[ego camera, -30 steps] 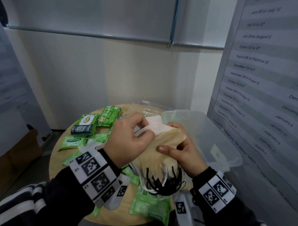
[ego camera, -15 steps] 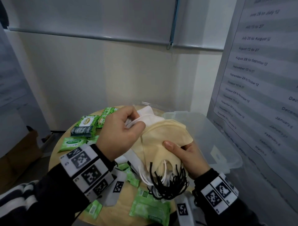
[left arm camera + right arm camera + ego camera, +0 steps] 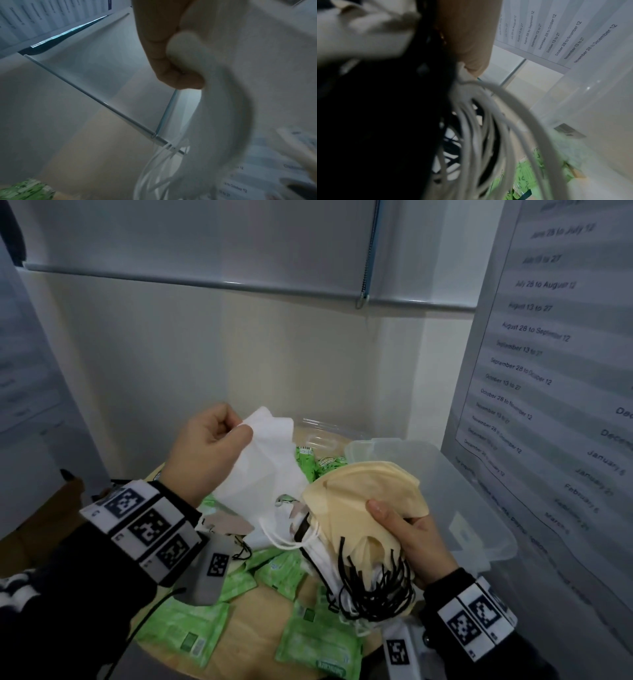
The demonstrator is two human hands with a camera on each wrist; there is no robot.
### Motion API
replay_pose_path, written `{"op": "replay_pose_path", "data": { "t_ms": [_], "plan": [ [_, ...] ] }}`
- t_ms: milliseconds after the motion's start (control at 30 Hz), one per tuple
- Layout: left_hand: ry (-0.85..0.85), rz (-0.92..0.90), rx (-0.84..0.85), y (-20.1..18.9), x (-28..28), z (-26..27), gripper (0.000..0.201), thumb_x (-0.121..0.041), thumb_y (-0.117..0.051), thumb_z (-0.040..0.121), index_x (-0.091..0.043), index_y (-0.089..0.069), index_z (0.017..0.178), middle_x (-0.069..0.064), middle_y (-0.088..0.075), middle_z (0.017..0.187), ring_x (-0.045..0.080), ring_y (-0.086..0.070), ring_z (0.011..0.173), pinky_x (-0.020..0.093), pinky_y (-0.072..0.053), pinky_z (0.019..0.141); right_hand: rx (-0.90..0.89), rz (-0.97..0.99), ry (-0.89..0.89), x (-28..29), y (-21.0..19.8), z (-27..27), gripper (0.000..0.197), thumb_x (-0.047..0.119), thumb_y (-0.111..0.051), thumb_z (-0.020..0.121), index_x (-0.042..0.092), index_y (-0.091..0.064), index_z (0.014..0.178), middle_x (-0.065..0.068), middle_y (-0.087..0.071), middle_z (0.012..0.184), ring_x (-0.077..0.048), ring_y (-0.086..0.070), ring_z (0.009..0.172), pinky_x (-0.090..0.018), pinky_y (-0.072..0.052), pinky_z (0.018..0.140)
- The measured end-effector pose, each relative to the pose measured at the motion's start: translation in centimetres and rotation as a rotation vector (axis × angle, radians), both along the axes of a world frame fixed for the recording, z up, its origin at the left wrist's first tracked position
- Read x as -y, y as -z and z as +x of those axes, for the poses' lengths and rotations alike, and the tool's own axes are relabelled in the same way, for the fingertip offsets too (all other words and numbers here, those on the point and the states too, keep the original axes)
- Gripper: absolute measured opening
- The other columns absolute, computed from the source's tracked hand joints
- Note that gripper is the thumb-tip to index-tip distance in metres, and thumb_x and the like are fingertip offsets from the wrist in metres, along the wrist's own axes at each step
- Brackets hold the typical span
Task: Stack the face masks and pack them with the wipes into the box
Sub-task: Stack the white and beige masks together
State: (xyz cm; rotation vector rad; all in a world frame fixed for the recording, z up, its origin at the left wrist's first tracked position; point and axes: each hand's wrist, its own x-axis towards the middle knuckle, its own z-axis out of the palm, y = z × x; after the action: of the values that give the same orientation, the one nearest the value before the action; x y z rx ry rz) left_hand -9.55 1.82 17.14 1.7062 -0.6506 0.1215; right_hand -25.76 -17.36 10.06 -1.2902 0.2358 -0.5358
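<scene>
Masks: right hand (image 3: 416, 537) grips a fanned bundle of face masks (image 3: 368, 501), cream one on top, just left of the clear box (image 3: 479, 508) and above the round table (image 3: 253, 642)
White mask: left hand (image 3: 209, 450) pinches one white mask (image 3: 263, 460) by its top corner, lifted up and left of the bundle
Step in hand: looks like that white one is about to be laid onto the pile
Doing it well: line up the folded edges first and keep the ear loops (image 3: 373, 594) all hanging one way, they're a tangle of black and white already
Left hand pose: raised, fingers curled, thumb on the fabric
Right hand pose: lower, palm up, thumb pressed across the cream mask
Wipes: green wipes packs (image 3: 318, 648) lie scattered on the table, none visibly in the box yet
Watch out: the loose bundle could slide apart
</scene>
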Motion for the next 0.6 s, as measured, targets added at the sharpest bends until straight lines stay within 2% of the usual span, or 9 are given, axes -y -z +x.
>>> {"op": "replay_pose_path", "data": {
  "t_ms": [67,133,200,267,367,467,600],
  "plan": [
    [0.033,0.043,-0.003,0.1,0.1,0.3,0.015,-0.025,-0.05,0.064,-0.012,-0.042,0.063,-0.004,-0.042,0.048,0.008,-0.033,0.043,0.02,-0.028,0.042,-0.011,-0.006,0.005,0.2,-0.1,-0.1,0.026,0.014,-0.065,0.072,0.011,-0.067,0.098,-0.008,-0.074,0.091,-0.021,-0.071,0.084,-0.029,-0.056,0.066],
    [0.037,0.057,0.013,0.1,0.2,0.6,0.018,-0.027,-0.05,0.063,-0.011,-0.041,0.064,0.002,-0.041,0.052,0.006,-0.031,0.04,0.019,-0.027,0.041,-0.017,-0.018,0.015,0.5,-0.3,-0.1,0.029,0.015,-0.066,0.073,0.011,-0.066,0.101,-0.009,-0.073,0.095,-0.023,-0.07,0.088,-0.03,-0.056,0.068],
    [0.028,0.063,0.032,0.1,0.2,0.8,0.023,-0.031,-0.051,0.061,-0.012,-0.04,0.064,0.004,-0.041,0.054,0.006,-0.031,0.04,0.021,-0.028,0.042,-0.014,-0.025,0.022,0.7,-0.4,0.0,0.033,0.015,-0.067,0.073,0.009,-0.065,0.105,-0.01,-0.073,0.098,-0.024,-0.07,0.09,-0.03,-0.056,0.069],
    [0.016,0.09,0.044,0.2,0.3,0.7,0.021,-0.029,-0.049,0.063,-0.011,-0.04,0.066,0.005,-0.043,0.056,0.006,-0.033,0.042,0.024,-0.029,0.044,-0.017,-0.026,0.014,0.7,-0.6,0.0,0.034,0.014,-0.072,0.074,0.008,-0.064,0.107,-0.01,-0.073,0.098,-0.023,-0.07,0.089,-0.029,-0.056,0.068],
    [0.031,0.124,0.075,0.5,0.5,0.4,0.02,-0.031,-0.049,0.064,-0.012,-0.042,0.066,-0.001,-0.045,0.056,0.006,-0.035,0.044,0.025,-0.031,0.048,-0.021,-0.031,-0.026,0.7,-0.8,-0.2,0.035,0.013,-0.074,0.072,0.007,-0.064,0.106,-0.01,-0.073,0.094,-0.022,-0.07,0.085,-0.027,-0.055,0.064],
    [0.115,0.129,0.085,0.8,0.7,0.3,0.028,-0.045,-0.047,0.055,-0.019,-0.041,0.063,-0.01,-0.043,0.048,0.006,-0.035,0.044,0.025,-0.03,0.048,-0.012,-0.035,-0.09,0.4,-1.1,-0.4,0.038,0.013,-0.067,0.07,0.005,-0.063,0.106,-0.01,-0.073,0.093,-0.022,-0.07,0.084,-0.027,-0.055,0.065],
    [0.296,0.133,0.101,0.8,1.5,-0.4,0.026,-0.042,-0.05,0.056,-0.02,-0.044,0.068,-0.01,-0.046,0.051,0.005,-0.037,0.045,0.02,-0.031,0.047,-0.023,-0.052,-0.204,-0.4,-1.7,-0.3,0.035,0.006,-0.065,0.068,0.004,-0.063,0.102,-0.005,-0.074,0.086,-0.017,-0.07,0.08,-0.024,-0.054,0.064]
  ]
}}
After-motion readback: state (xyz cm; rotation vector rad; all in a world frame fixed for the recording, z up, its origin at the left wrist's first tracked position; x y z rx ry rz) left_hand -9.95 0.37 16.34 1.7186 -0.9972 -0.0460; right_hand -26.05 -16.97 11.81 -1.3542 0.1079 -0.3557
